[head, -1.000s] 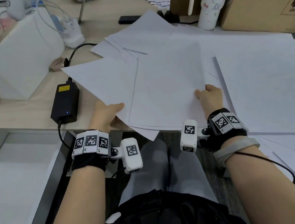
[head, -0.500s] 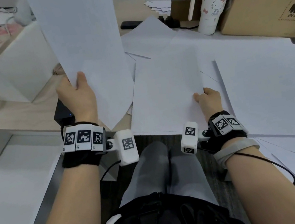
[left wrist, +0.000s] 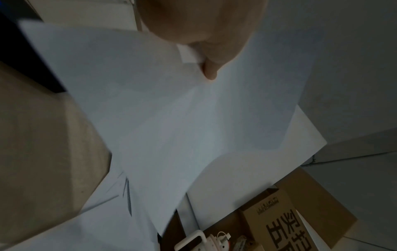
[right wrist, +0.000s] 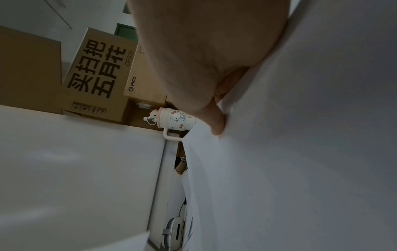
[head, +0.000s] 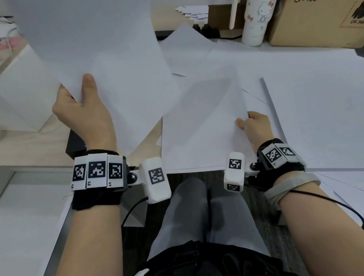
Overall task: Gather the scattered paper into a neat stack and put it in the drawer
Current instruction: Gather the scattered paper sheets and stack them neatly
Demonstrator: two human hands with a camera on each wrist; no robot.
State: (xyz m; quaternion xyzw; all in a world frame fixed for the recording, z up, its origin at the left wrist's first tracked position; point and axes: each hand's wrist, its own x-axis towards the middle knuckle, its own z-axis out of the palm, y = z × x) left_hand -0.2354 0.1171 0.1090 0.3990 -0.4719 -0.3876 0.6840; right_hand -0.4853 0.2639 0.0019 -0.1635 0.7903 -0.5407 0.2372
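Fingers of the left hand (head: 86, 115) are pinching a lifted sheet (head: 98, 43) by its lower left corner — thumb lying on the near face, the other fingers hidden behind it — so the page is hanging upright above the desk (head: 20, 151) and its full face is turning toward the person. Held this way, it is probably being carried across to join the pages on the right; that is a judgement from the task, not something shown. The left wrist view is confirming the pinch: a fingertip (left wrist: 211, 74) is pressing at the paper's edge.

Meanwhile the right hand (head: 255, 126) is gripping the near right corner of a flat stack of sheets (head: 200, 122), thumb on top and fingers curled under the edge, likely keeping that pile from sliding while it is serving as the collecting base. It is overhanging the desk's front edge, which is giving the fingers room beneath.

Many loose sheets (head: 329, 111) are lying fanned and overlapping to the right, some reaching toward the cartoon-cat cup (head: 256, 12) and the PICO cardboard box (head: 324, 15) — the gathering looks barely begun. An open drawer (head: 12, 240) is waiting at lower left, beside the person's left forearm.
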